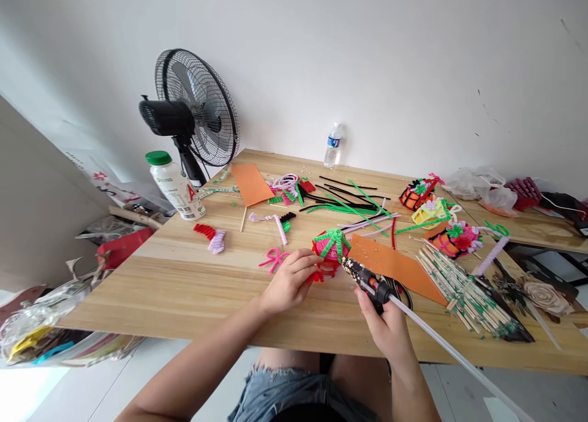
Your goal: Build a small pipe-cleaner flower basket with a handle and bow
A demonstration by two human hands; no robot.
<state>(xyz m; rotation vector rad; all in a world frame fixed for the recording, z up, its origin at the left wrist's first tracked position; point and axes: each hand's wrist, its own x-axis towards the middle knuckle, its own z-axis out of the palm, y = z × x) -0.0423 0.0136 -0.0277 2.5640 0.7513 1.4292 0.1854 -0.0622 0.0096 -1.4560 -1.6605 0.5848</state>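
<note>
Head view: two bare hands meet near the middle of a wooden table (pixel 184 287).
Left hand: (pixel 290 282) forearm slants up from lower left; fingers curled narrow, tips at the left side of the fuzzy red-and-green piece (pixel 334 243) — cannot tell whether they pinch it.
Right hand: (pixel 384 324) forearm rises from lower right; wrapped around the handle of a glue gun (pixel 373 285).
Glue gun: tilted, nozzle up and left, close to the piece; clear glue stick (pixel 452 347) trails behind.
Fuzzy piece: on the table, between both hands — green strands on top.
</note>
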